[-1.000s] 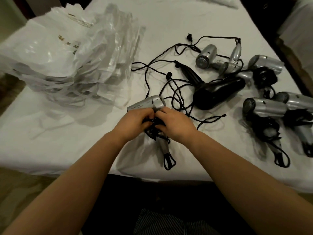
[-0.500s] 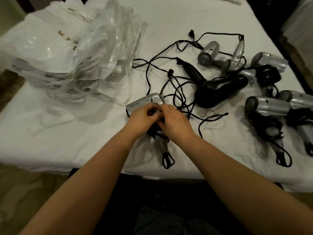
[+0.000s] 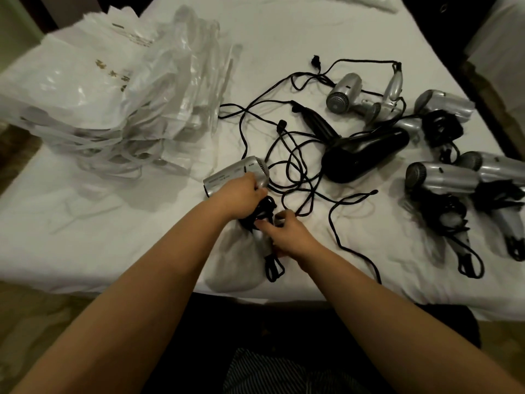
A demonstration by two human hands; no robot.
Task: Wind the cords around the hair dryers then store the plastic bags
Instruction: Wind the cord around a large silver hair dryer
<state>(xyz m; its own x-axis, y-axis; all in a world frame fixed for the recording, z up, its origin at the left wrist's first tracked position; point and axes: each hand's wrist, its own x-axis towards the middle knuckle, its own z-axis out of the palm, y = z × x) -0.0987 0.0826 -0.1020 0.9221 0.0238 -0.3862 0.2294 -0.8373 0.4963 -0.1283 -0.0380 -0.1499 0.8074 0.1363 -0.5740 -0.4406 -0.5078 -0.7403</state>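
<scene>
Silver hair dryer (image 3: 235,174) sitting near-center on the white bed (image 3: 284,29), left hand (image 3: 241,196) clamped over the wound cord bundle (image 3: 262,211), right hand (image 3: 287,233) pinching the handle at 5 o'clock, loose cords (image 3: 295,166) tangled at 2 o'clock, probably gonna snag and unravel the wrap if lifted carelessly.

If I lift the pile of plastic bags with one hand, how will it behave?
The plastic bags look thin and glossy, so they will probably feel light and slippery. The pile is loose and fanned out, so it will likely sag, and some bags may slide off. Their thin handle loops hang free and might snag.
</scene>
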